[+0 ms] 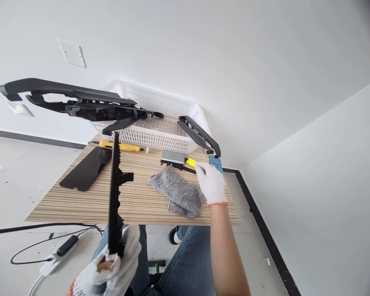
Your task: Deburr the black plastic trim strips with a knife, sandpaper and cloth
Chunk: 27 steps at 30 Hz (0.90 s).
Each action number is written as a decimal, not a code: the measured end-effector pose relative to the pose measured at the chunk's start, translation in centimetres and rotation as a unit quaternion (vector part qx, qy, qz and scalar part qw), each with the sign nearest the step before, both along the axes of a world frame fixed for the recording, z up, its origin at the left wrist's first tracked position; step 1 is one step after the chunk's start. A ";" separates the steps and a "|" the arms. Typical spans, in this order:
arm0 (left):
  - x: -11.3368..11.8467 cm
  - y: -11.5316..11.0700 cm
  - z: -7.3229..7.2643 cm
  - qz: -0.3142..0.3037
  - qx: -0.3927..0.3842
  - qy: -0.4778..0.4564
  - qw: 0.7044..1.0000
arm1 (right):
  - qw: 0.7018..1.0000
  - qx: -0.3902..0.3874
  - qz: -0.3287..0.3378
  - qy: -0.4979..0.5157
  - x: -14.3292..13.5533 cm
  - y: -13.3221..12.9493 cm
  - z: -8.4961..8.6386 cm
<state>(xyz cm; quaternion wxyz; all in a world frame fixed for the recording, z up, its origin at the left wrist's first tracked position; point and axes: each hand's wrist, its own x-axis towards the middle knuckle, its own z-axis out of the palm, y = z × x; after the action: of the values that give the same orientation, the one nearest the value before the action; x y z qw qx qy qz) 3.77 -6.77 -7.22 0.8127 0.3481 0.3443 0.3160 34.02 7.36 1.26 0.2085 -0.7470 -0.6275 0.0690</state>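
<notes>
My left hand (114,263), in a worn white glove, grips the lower end of a long black plastic trim strip (114,193) with a toothed edge and small tabs. The strip stands upright in front of the table's near edge. Over the right side of the table is my right hand (210,181), also gloved, with its fingers curled closed. A yellow object (190,162) shows beside its fingertips; whether the fingers hold it is hidden. Left of this hand lie a folded grey cloth (179,191) and a grey sharpening-stone-like block (173,156) on a black base.
Black plastic trim parts (89,105) pile over a white plastic basket (160,137), jutting far left. Another black part (199,133) leans over its right corner. A phone (86,168), a yellow-handled tool (123,146) and a blue item (216,163) lie on the striped table (80,209).
</notes>
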 end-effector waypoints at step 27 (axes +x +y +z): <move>5.4 8.5 5.1 0.165 0.095 0.081 0.978 | 0.973 -0.088 0.211 -0.012 1.1 1.0 -0.4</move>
<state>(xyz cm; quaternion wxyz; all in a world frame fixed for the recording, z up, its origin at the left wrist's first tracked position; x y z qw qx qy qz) 9.22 1.72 -2.08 0.6820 0.3871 0.4300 0.4474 35.08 8.35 0.83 0.1151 -0.6141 -0.7649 0.1569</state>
